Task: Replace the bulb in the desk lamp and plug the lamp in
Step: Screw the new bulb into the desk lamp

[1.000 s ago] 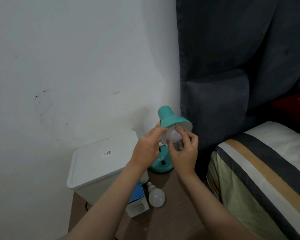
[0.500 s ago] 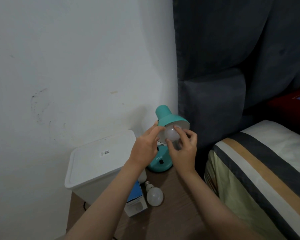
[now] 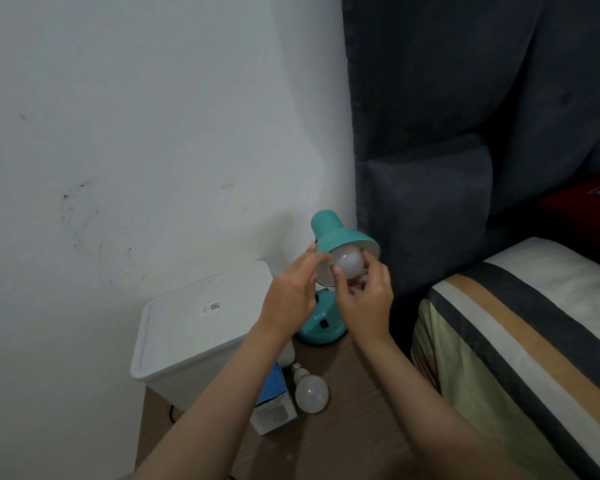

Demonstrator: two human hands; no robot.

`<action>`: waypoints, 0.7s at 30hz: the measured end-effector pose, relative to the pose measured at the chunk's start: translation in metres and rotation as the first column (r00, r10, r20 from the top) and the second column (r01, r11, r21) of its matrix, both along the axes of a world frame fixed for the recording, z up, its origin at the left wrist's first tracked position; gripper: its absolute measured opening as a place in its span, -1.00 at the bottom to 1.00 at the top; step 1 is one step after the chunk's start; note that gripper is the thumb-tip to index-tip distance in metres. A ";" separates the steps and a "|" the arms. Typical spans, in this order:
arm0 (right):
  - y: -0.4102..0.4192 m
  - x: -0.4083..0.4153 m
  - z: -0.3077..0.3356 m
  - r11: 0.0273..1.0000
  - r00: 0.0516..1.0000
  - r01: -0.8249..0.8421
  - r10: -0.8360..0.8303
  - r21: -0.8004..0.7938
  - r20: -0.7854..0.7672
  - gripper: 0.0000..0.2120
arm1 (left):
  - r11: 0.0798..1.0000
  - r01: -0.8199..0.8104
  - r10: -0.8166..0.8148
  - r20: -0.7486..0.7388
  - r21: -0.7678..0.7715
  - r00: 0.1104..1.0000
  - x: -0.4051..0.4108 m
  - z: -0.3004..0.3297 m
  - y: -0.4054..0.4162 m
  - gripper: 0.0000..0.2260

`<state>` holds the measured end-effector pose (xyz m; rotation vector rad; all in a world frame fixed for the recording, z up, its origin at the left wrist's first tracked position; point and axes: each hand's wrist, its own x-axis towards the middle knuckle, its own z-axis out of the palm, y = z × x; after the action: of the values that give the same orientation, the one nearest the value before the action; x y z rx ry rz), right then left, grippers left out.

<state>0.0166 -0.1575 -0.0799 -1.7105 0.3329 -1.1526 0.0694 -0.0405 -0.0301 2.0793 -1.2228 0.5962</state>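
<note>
Your two bare hands meet at the shade of a teal desk lamp (image 3: 329,237), which stands at the back of a brown wooden bedside table (image 3: 354,427), close to the white wall and just beside a dark padded headboard (image 3: 465,168) at about 3 o'clock from it. Your right hand (image 3: 364,303) reaches up from 6 o'clock, its thumb and fingers closed around a frosted white bulb (image 3: 350,265) that sits inside the open mouth of the shade, which is tilted towards you. Your left hand (image 3: 290,294) comes in from about 8 o'clock with its fingers (image 3: 312,259) held together and stretched out, their tips touching the shade's rim; it grips nothing that can be seen. The lamp's round base (image 3: 321,329) shows below your hands, with pale lettering and a small black switch. A second bulb (image 3: 310,393) lies on its side on the table at 6 o'clock from the base, screw cap pointing away from you. Just beside it at 9 o'clock rests a blue and white carton (image 3: 272,403), partly under your left forearm. A white lidded bin (image 3: 194,327) fills the table's left side. A striped bed (image 3: 516,358) lies at 3 o'clock.
</note>
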 end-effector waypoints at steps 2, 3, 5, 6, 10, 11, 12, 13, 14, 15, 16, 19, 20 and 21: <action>0.000 0.001 -0.001 0.999 1.000 0.003 -0.002 -0.035 0.029 -0.47 | 1.000 -0.004 0.004 -0.001 0.000 1.000 0.000 0.000 0.000 -0.64; 0.000 0.001 -0.003 0.998 0.999 -0.002 0.005 -0.063 0.044 -0.46 | 1.000 -0.006 0.006 -0.004 -0.001 1.000 0.000 0.000 0.000 -0.65; -0.001 0.000 -0.007 0.992 0.997 -0.025 0.033 -0.121 0.066 -0.47 | 1.000 -0.010 0.010 -0.008 -0.001 1.000 0.000 0.000 0.000 -0.65; -0.001 -0.001 -0.008 0.991 0.997 -0.031 0.041 -0.134 0.071 -0.49 | 1.000 -0.012 0.012 -0.007 -0.001 1.000 0.000 0.000 0.000 -0.64; -0.003 -0.004 0.000 0.999 0.998 -0.026 0.023 0.046 0.054 -0.61 | 1.000 -0.006 0.006 -0.004 -0.007 1.000 -0.002 -0.002 0.000 -0.65; -0.002 -0.003 0.003 0.995 0.999 -0.015 0.010 0.095 0.053 -0.62 | 1.000 -0.006 0.006 -0.005 -0.011 1.000 -0.003 -0.002 0.000 -0.65; -0.002 -0.002 0.006 0.994 0.998 0.007 -0.014 0.112 0.055 -0.61 | 1.000 -0.006 0.006 -0.006 -0.013 1.000 -0.004 -0.002 -0.001 -0.64; 0.000 -0.001 0.007 0.994 0.998 0.027 -0.033 0.105 0.059 -0.59 | 1.000 -0.008 0.008 -0.004 -0.017 1.000 -0.004 -0.002 -0.001 -0.64; 0.001 0.000 0.008 0.996 0.997 0.031 -0.038 0.085 0.074 -0.58 | 1.000 -0.009 0.009 -0.001 -0.018 1.000 -0.003 -0.001 -0.001 -0.63; 0.002 0.000 0.007 0.998 0.995 0.025 -0.030 0.051 0.093 -0.58 | 1.000 -0.011 0.011 0.000 -0.019 1.000 -0.003 -0.001 -0.001 -0.62; 0.002 0.001 0.004 1.000 0.994 0.019 -0.019 0.007 0.108 -0.59 | 1.000 -0.015 0.015 -0.003 -0.020 1.000 -0.003 0.000 -0.001 -0.62; -0.001 0.002 -0.006 0.998 0.995 -0.015 0.021 -0.066 0.096 -0.56 | 0.999 -0.027 0.027 -0.010 -0.016 1.000 -0.002 -0.001 -0.001 -0.63; -0.001 0.002 -0.007 0.998 0.996 -0.024 0.028 -0.054 0.085 -0.55 | 1.000 -0.027 0.027 -0.009 -0.014 1.000 -0.003 -0.001 -0.001 -0.64; -0.001 0.001 -0.006 0.999 0.997 -0.026 0.027 -0.024 0.071 -0.55 | 1.000 -0.027 0.027 -0.009 -0.015 1.000 -0.003 -0.001 -0.001 -0.64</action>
<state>0.0171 -0.1586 -0.0860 -1.6844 0.2529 -1.1991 0.0665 -0.0419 -0.0313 2.0873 -1.1835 0.6059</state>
